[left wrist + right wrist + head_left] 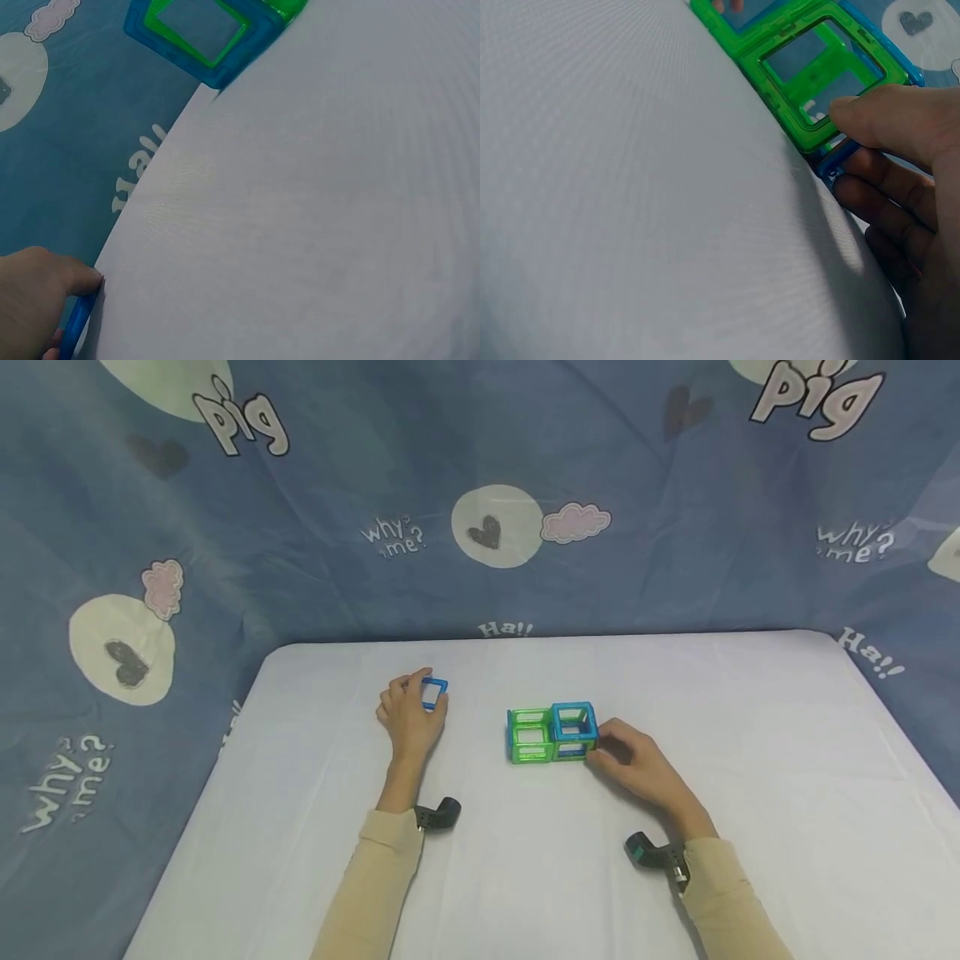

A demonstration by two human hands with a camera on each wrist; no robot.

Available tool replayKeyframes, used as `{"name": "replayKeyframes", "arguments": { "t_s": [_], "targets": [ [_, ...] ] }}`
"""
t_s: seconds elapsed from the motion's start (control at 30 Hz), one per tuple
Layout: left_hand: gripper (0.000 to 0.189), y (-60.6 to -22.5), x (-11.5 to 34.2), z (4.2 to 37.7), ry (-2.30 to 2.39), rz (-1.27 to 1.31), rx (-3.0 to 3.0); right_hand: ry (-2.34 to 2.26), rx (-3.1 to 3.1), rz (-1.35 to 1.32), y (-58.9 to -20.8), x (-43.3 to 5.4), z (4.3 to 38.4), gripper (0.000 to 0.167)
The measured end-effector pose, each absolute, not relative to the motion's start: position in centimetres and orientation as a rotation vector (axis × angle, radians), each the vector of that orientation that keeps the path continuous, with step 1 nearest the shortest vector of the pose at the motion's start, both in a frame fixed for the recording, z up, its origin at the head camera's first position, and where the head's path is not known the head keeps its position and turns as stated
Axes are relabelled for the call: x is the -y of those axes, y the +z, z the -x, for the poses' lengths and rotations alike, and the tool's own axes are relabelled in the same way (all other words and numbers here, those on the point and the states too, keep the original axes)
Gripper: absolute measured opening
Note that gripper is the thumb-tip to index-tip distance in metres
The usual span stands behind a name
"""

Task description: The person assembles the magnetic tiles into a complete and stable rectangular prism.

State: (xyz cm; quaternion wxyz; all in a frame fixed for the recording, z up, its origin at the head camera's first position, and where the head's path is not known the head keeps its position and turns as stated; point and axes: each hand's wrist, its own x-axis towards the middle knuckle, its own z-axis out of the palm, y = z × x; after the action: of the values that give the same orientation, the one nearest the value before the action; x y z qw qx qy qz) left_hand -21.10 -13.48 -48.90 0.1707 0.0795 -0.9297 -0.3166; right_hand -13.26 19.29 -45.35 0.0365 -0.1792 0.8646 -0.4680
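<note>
My left hand [411,714] pinches a blue square magnetic tile [436,681] between thumb and fingers at the left of the table. In the left wrist view that tile [78,322] shows edge-on below the thumb. To the right stands a block structure [553,742] of open-framed magnetic tiles, two cubes side by side, green and blue. My right hand [647,764] holds its right end. In the right wrist view, the thumb lies against a green tile [784,124] and the fingers curl by a blue tile at the end, partly hidden.
A white cloth covers the table [525,860]. Behind it and at the sides hangs a blue printed cloth [330,460]. A black wrist camera [441,814] sits at the left cuff, another wrist camera [651,852] at the right.
</note>
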Motion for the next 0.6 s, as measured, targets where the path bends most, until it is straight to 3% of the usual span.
{"name": "replayKeyframes", "arguments": {
  "t_s": [0.6],
  "targets": [
    [0.043, -49.19, 13.13, 21.37, -1.207, -0.086, 2.5, -1.433, -2.667, 0.511, -45.22, -19.13, 13.18, 0.02]
  ]
}}
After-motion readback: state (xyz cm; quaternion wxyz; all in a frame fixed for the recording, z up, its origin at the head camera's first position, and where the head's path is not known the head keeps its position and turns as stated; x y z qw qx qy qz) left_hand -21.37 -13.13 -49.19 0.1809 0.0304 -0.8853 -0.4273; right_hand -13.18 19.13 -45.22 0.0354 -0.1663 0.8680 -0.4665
